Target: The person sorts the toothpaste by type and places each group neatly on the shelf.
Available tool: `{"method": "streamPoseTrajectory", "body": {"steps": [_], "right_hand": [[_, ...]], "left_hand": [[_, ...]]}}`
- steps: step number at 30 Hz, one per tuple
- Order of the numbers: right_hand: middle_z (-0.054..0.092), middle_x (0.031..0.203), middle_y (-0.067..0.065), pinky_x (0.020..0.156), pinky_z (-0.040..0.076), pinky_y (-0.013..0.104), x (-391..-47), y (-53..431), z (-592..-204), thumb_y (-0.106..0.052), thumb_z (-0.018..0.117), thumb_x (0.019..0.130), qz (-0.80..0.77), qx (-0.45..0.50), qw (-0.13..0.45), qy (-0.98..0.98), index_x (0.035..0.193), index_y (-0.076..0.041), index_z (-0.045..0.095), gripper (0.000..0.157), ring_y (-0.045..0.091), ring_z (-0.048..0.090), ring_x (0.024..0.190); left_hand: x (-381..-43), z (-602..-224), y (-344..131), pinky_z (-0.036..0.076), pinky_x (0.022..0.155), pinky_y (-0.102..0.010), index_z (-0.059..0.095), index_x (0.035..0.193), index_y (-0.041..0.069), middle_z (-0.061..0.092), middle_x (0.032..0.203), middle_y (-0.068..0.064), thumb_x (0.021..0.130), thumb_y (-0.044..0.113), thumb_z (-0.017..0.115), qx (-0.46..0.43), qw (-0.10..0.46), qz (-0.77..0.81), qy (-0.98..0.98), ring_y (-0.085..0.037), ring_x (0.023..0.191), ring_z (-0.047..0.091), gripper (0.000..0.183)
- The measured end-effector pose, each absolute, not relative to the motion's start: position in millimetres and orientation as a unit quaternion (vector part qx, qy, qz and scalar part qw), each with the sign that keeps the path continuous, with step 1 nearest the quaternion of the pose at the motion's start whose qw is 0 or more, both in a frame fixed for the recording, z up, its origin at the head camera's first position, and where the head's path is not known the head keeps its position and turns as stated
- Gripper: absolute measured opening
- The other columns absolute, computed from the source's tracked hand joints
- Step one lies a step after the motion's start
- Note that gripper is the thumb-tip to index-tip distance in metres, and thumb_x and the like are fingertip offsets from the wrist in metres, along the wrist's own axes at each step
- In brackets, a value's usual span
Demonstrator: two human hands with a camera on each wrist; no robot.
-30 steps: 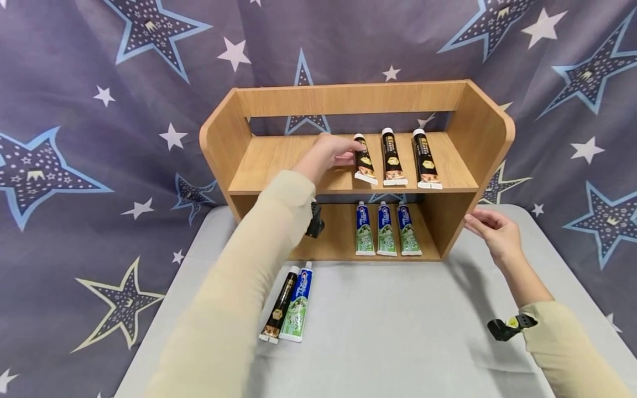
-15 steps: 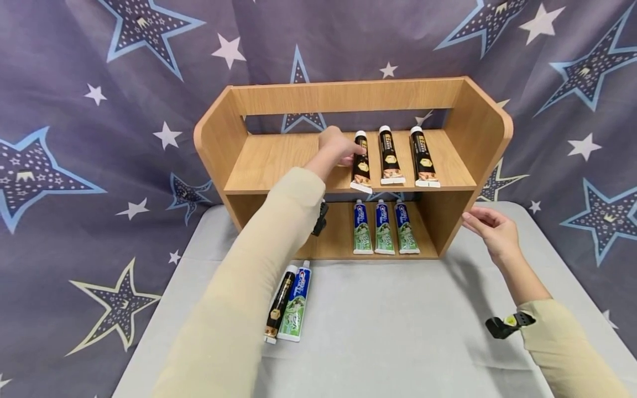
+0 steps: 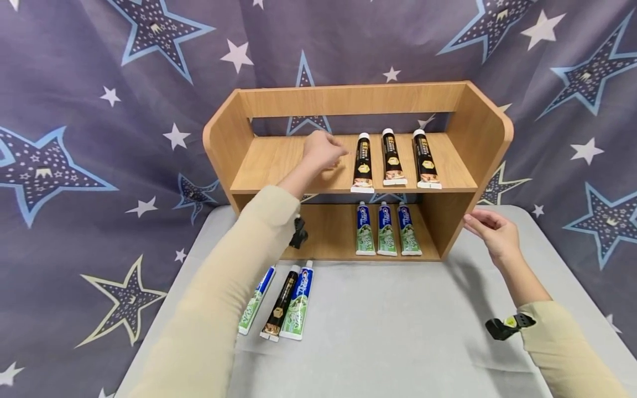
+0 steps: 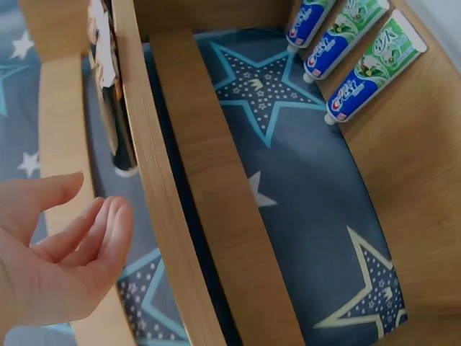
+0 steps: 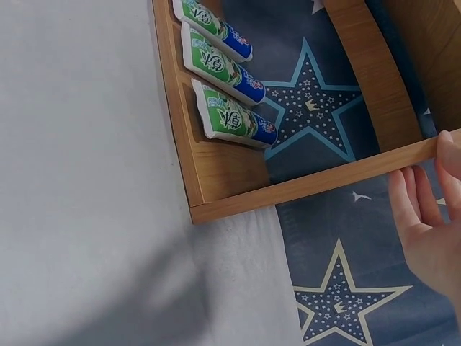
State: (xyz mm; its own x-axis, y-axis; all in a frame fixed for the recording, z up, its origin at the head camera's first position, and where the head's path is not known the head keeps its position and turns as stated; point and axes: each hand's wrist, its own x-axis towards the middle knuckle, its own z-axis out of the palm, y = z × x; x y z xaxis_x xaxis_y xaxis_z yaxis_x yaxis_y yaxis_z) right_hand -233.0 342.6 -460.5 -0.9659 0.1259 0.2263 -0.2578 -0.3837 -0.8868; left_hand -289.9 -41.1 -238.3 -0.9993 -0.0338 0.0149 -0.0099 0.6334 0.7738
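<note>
Three black toothpaste tubes lie side by side on the upper board of a wooden shelf (image 3: 288,160). Just left of the leftmost black tube (image 3: 364,163) is my left hand (image 3: 322,150), apart from it, fingers relaxed and holding nothing. In the left wrist view, a gap shows between that hand (image 4: 72,245) and the tube's white cap (image 4: 127,172). My right hand (image 3: 495,235) pinches the front edge of the shelf's right side panel (image 3: 455,221). The right wrist view shows the thumb on one face and the fingers (image 5: 407,196) on the other.
Three blue-green toothpaste tubes (image 3: 385,229) lie on the lower board. On the grey-white tablecloth (image 3: 378,320), front left, lie a black tube (image 3: 281,304) and two blue-green tubes (image 3: 297,304), one partly behind the left sleeve. A starry curtain (image 3: 124,210) hangs behind.
My left hand has let go of the leftmost black tube and moved left. That tube now lies straighter on the upper board. The right hand has stayed at the side panel.
</note>
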Motion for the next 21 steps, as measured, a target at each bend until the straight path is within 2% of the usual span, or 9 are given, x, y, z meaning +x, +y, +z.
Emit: {"method": "streamPoseTrajectory", "body": {"steps": [3, 5, 7, 11, 16, 21], "right_hand": [[0.075, 0.088, 0.008, 0.071, 0.062, 0.029, -241.3, 351.1, -472.6, 0.008, 0.074, 0.077, 0.821, 0.056, 0.120, -0.555, 0.099, 0.002, 0.072, 0.024, 0.018, 0.074, 0.080], [0.074, 0.088, 0.008, 0.072, 0.061, 0.029, -241.2, 350.6, -472.3, 0.006, 0.074, 0.077, 0.822, 0.054, 0.121, -0.554, 0.100, 0.001, 0.072, 0.023, 0.017, 0.074, 0.080], [0.074, 0.085, 0.003, 0.073, 0.061, 0.026, -229.6, 339.0, -455.2, 0.003, 0.076, 0.077, 0.810, 0.045, 0.125, -0.572, 0.096, -0.003, 0.073, 0.020, 0.013, 0.073, 0.079], [0.073, 0.080, 0.000, 0.070, 0.060, 0.021, -211.8, 319.7, -429.5, 0.009, 0.071, 0.079, 0.821, 0.031, 0.122, -0.557, 0.089, -0.007, 0.073, 0.019, 0.009, 0.072, 0.074], [0.072, 0.077, -0.002, 0.069, 0.059, 0.020, -197.6, 306.4, -411.0, 0.016, 0.063, 0.082, 0.827, 0.007, 0.109, -0.552, 0.084, -0.008, 0.072, 0.026, 0.007, 0.072, 0.071], [0.072, 0.077, -0.002, 0.069, 0.059, 0.020, -199.1, 306.9, -412.2, 0.014, 0.065, 0.082, 0.824, 0.006, 0.110, -0.555, 0.084, -0.008, 0.072, 0.024, 0.006, 0.071, 0.070]], "left_hand": [[-275.3, -240.8, -57.6, 0.060, 0.069, -0.023, 0.070, 0.103, 0.006, 0.072, 0.104, -0.012, 0.087, 0.017, 0.071, -0.019, 0.032, -0.443, -0.896, -0.026, 0.088, 0.071, 0.020], [-263.8, -243.3, -69.0, 0.059, 0.069, -0.022, 0.070, 0.105, 0.004, 0.071, 0.106, -0.014, 0.089, 0.016, 0.068, -0.041, 0.042, -0.444, -0.894, -0.028, 0.089, 0.071, 0.021], [-252.2, -247.2, -79.8, 0.057, 0.069, -0.019, 0.069, 0.106, 0.003, 0.071, 0.106, -0.016, 0.089, 0.016, 0.067, -0.056, 0.047, -0.448, -0.891, -0.027, 0.090, 0.070, 0.022], [-232.2, -259.6, -100.1, 0.052, 0.070, -0.019, 0.070, 0.106, 0.004, 0.072, 0.102, -0.016, 0.090, 0.019, 0.066, -0.079, 0.067, -0.438, -0.893, -0.023, 0.089, 0.068, 0.022], [-207.7, -283.4, -118.8, 0.055, 0.082, -0.030, 0.070, 0.105, 0.004, 0.073, 0.103, -0.014, 0.090, 0.018, 0.066, -0.095, 0.076, -0.429, -0.895, -0.023, 0.093, 0.066, 0.021], [-190.1, -320.1, -133.7, 0.057, 0.083, -0.035, 0.070, 0.104, 0.006, 0.073, 0.101, -0.012, 0.088, 0.018, 0.068, -0.087, 0.056, -0.398, -0.912, -0.024, 0.091, 0.068, 0.020]]}}
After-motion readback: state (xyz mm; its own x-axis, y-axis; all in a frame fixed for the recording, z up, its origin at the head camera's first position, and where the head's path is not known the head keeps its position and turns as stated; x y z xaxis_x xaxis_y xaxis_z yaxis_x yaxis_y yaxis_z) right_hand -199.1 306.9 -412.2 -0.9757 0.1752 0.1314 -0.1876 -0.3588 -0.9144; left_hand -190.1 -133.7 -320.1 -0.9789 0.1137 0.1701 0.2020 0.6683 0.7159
